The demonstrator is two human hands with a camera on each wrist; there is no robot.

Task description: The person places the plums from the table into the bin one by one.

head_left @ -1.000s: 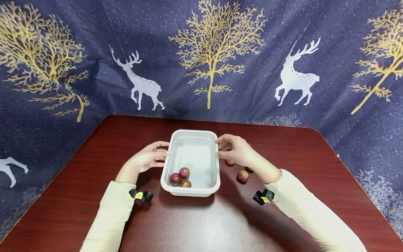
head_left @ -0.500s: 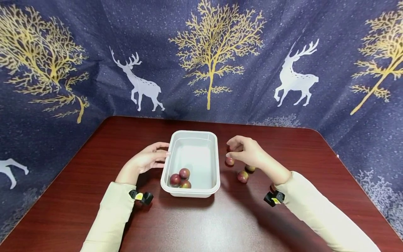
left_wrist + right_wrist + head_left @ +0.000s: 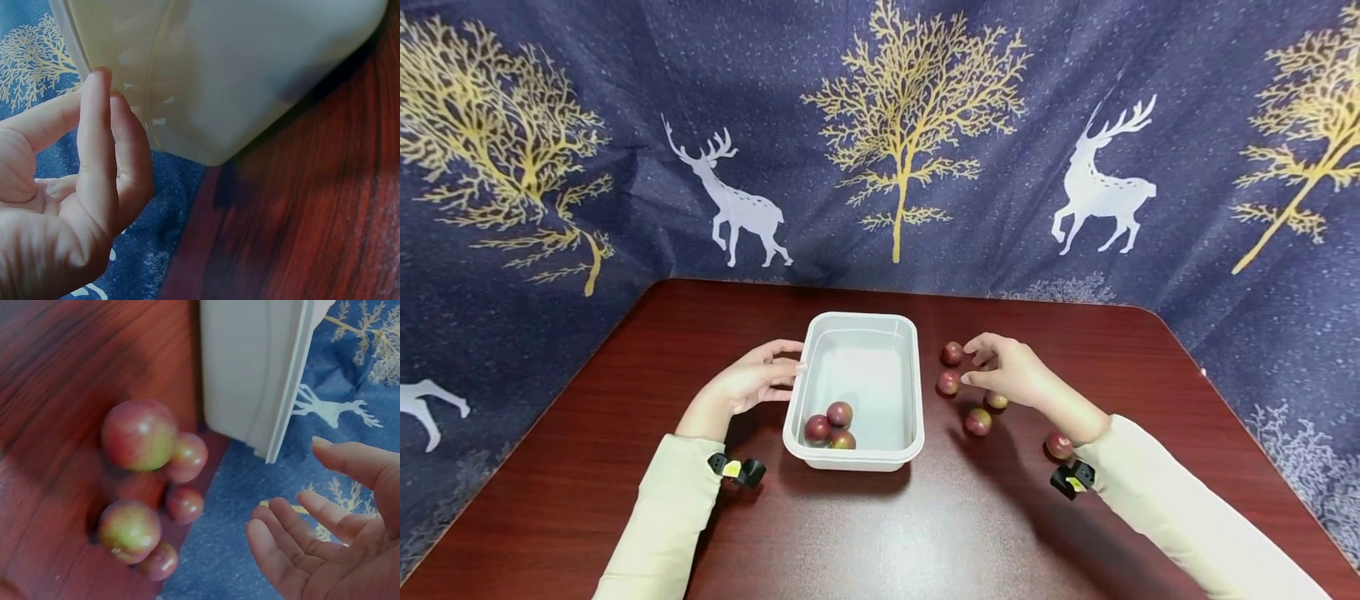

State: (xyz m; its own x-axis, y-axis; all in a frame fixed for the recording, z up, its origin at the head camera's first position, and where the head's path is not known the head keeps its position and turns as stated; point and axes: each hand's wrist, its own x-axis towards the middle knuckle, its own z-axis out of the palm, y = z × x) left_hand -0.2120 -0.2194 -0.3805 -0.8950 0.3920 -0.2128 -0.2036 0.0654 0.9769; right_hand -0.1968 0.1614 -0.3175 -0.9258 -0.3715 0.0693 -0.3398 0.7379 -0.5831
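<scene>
A white plastic container [image 3: 868, 367] stands mid-table with three plums [image 3: 840, 412] in its near left corner. My left hand [image 3: 748, 379] rests its fingertips against the container's left rim. In the left wrist view those fingers [image 3: 97, 134] are extended along its outer wall. My right hand [image 3: 1009, 367] hovers over loose plums to the right of the container, thumb and fingers apart with nothing between them. The nearest to its fingertips are a dark red plum [image 3: 952, 353] and a redder plum [image 3: 948, 382]. In the right wrist view several plums [image 3: 140, 434] lie beyond the hand.
A red-green plum [image 3: 978, 422] lies near the container, another plum [image 3: 997, 400] partly under the right hand. One more plum [image 3: 1060, 446] sits by the right wrist. A dark blue cloth [image 3: 820, 167] with deer and trees hangs behind the brown table [image 3: 865, 533].
My right hand has left the container's right rim and moved right, over the loose plums, uncovering several of them. My left hand and the container have stayed put.
</scene>
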